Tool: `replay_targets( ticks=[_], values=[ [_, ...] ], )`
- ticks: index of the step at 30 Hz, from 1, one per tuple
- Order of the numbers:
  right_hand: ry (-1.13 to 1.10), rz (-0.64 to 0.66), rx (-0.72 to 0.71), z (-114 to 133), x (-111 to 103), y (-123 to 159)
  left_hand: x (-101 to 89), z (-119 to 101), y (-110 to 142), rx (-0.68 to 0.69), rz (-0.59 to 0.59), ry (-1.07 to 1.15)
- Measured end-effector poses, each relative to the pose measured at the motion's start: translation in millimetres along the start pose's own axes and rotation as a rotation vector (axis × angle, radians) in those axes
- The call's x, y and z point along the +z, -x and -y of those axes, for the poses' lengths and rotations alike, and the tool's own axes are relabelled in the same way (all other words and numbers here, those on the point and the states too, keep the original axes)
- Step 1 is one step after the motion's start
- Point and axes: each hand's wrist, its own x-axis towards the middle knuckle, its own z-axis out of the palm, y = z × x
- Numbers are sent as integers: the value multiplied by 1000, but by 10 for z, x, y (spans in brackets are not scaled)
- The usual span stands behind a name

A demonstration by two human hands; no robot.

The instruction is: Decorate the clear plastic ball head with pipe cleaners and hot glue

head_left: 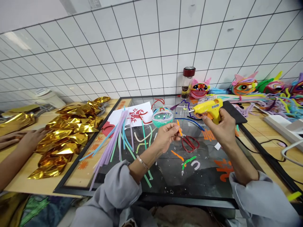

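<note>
Orange piece (179, 127) pinched in left hand (167, 135) over framed board (189, 200); glue gun (209, 109) gripped in right hand (222, 126), nozzle (191, 111) apart.
Green-sided ball (162, 118), toward far edge, looks part-covered; green strip (190, 160) nearer front edge lies loose.

Yellow glue gun (208, 108) and orange fuzzy strip (179, 127), both held in the grasp. The glue gun, which serves as landmark, has a bright yellow body with a printed label on its side and a slim nozzle at the front. Its barrel is nearly level, the nozzle directed leftward and tipped slightly down; the handle descends from the rear and is partly covered by the grip. The strip, a short, bright orange length, is pinched to the left of the glue gun, lower than its nozzle and apart from it. It slants steeply, upper end leaning left and free.
</note>
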Motion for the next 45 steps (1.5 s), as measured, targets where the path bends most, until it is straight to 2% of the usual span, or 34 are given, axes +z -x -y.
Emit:
replay_targets(
  ticks=[5,11,17,39,45],
  values=[
    [184,-9,-254,70,45,87,-31,6,122,-13,-82,158],
    [230,31,-377,86,71,106,-48,-16,126,-39,-108,266],
    [276,-17,-401,114,64,103,-63,-2,137,-57,-99,279],
    [310,23,-450,104,66,110,-92,24,114,-21,-94,244],
    [290,-10,-490,78,72,114,-101,38,110,-11,-77,229]
  ],
)
